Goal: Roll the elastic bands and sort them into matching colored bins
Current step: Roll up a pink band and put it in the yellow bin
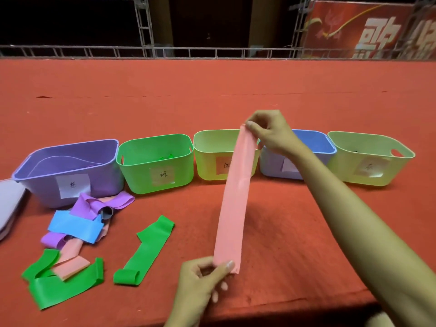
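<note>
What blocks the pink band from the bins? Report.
Nothing visible. Left hand and right hand hold the pink band stretched, its far end at the middle bin; the loose bands lie off to the left.

Five rectangular plastic bins (141, 175) line a red carpeted platform (283, 208). A heap of flat elastic bands (73, 226) lies before the two leftmost; a long pink elastic band (232, 208) crosses before the middle one.

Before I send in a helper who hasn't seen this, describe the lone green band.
On the red carpet, find the green bin, second from the left. In front of it lies the green band, near end folded over, alone between the tangled pile and the held pink band.
</note>
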The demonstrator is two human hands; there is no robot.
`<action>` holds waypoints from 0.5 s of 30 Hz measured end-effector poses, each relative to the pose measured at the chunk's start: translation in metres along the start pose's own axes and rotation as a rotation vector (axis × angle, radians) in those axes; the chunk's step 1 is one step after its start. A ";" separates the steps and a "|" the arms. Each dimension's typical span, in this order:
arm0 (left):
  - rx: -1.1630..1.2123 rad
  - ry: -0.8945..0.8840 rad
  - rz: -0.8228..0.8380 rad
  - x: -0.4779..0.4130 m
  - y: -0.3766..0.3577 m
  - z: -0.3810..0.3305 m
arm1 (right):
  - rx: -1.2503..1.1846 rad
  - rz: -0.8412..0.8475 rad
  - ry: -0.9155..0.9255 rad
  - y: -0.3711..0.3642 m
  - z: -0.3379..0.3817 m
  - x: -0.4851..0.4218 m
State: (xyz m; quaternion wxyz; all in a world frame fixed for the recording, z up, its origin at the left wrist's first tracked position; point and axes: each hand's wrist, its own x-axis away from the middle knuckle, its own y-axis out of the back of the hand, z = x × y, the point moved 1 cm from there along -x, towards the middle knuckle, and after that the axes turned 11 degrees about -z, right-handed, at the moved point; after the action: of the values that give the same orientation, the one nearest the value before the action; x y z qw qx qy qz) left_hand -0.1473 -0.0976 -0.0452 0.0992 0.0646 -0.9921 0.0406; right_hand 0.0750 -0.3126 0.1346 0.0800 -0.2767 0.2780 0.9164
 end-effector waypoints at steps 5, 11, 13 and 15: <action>-0.098 0.091 -0.052 0.018 -0.001 -0.001 | -0.134 0.043 -0.138 -0.032 -0.037 0.012; -0.146 0.136 -0.072 0.007 -0.009 -0.005 | -0.218 0.126 -0.214 -0.052 -0.060 0.015; -0.159 0.185 -0.042 0.007 -0.013 -0.003 | -0.210 0.186 -0.230 -0.059 -0.069 0.015; -0.178 0.244 -0.010 0.009 -0.015 0.004 | -0.205 0.234 -0.261 -0.070 -0.081 0.021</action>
State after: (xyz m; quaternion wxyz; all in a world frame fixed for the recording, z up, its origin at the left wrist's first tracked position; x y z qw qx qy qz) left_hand -0.1547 -0.1140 -0.0465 0.2247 0.0551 -0.9720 -0.0404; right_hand 0.1164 -0.2991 0.0345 -0.0206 -0.1281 0.2007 0.9710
